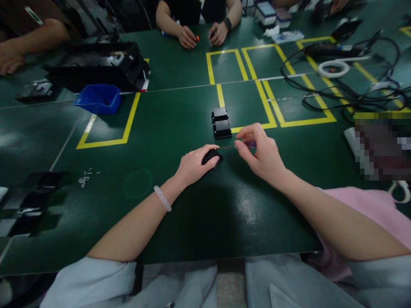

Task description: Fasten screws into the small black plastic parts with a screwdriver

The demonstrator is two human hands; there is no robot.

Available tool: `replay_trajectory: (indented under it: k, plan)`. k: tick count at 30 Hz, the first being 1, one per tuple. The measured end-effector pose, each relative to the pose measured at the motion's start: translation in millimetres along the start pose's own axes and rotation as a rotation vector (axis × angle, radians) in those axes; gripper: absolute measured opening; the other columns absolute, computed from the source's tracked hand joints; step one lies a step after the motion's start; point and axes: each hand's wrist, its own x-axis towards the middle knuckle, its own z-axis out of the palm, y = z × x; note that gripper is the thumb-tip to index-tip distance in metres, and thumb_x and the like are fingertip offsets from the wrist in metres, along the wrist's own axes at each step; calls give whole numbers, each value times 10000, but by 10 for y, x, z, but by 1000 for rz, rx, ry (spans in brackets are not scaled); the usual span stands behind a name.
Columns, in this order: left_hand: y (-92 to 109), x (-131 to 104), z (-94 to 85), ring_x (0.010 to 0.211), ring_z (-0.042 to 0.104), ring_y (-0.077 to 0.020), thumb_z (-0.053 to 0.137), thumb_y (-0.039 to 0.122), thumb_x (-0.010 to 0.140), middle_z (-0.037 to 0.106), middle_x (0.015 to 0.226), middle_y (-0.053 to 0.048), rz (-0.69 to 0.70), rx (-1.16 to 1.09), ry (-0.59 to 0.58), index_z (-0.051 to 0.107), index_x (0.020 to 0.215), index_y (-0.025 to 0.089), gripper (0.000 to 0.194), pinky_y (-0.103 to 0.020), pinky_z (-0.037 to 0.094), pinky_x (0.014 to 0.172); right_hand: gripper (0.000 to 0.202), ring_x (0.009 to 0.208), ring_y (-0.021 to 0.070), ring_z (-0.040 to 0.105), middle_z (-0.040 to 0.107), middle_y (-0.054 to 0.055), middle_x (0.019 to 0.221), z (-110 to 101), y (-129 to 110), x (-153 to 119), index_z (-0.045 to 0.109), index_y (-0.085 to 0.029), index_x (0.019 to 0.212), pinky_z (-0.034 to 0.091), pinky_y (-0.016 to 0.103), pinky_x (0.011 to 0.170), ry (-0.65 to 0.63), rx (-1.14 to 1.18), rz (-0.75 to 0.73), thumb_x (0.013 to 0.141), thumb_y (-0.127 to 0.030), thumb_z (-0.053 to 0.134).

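My left hand [197, 162] is closed around a small black plastic part [213, 160] and steadies it on the green table [180, 226]. In my right hand [259, 149] is a screwdriver [251, 144] with a clear purplish handle, held between thumb and fingers. Its thin shaft lies nearly level and points left, its tip at the edge of the black part. Whether the tip sits in a screw is too small to tell. Just beyond my hands stand two black box-shaped parts [221, 124], one behind the other, with small shiny pins along their sides.
Loose screws [84, 179] lie left, near several black parts [35, 201]. Beyond them are a blue bin [99, 99] and a long black tray [93, 64]. Cables [321, 100] tangle at right, above pink cloth [362, 209]. Across the table are another person's hands [188, 37].
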Motion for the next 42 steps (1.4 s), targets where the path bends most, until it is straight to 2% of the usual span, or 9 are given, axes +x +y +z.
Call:
replay_trajectory:
  k: [4,10,14,17,24,29,36,42]
  plan:
    - [-2,-1,0,1074,664,-258,419,515,977,691,1248,-18,-4,0,-4,577,1339,289,455,-347,477,865,132,725,158,610,586,-6,833,6,1,0,526,-245,1022,496,312,691,17,4,2,896,-230,561]
    - [5,-8,-4,1086,661,-258,425,508,978,686,1256,-16,-5,-13,0,576,1339,291,447,-352,471,888,128,736,159,617,597,-2,830,-3,2,1,524,-235,994,490,307,706,-12,12,11,945,-350,552]
    - [2,-6,3,1081,662,-257,418,513,979,689,1254,-19,-4,-11,-1,574,1342,293,452,-350,474,869,91,732,155,617,589,-4,834,2,-5,0,522,-235,1001,488,304,705,10,8,6,920,-267,550]
    - [-1,-3,7,1070,664,-257,418,516,977,694,1238,-19,-5,-10,0,578,1335,292,452,-350,475,862,137,722,155,615,581,-6,830,3,-9,2,518,-239,1011,487,304,691,24,8,-13,884,-207,555]
    - [0,-3,0,1079,662,-258,416,520,979,688,1256,-16,-2,-9,1,576,1336,292,453,-356,476,871,104,749,161,630,604,-3,836,-4,-3,1,520,-241,1004,498,307,711,-8,2,16,920,-288,558]
    - [-5,-1,6,1074,666,-258,422,514,973,694,1235,-20,-4,-7,2,579,1335,287,456,-353,481,880,181,696,152,608,570,-23,784,-8,-22,2,505,-242,1036,484,301,678,3,2,1,870,-192,557]
    - [-7,-2,4,1070,665,-251,415,521,971,694,1249,-10,3,-7,5,581,1336,290,463,-349,480,875,116,739,160,625,602,-1,839,-5,-6,0,520,-236,1001,486,306,708,-22,-10,24,928,-318,558]
    - [2,-4,-6,1062,664,-251,403,523,978,694,1243,-17,6,-8,0,578,1332,281,463,-344,475,863,147,712,151,609,575,-17,798,-10,-17,0,513,-235,1033,476,295,692,-2,-13,-2,893,-217,551]
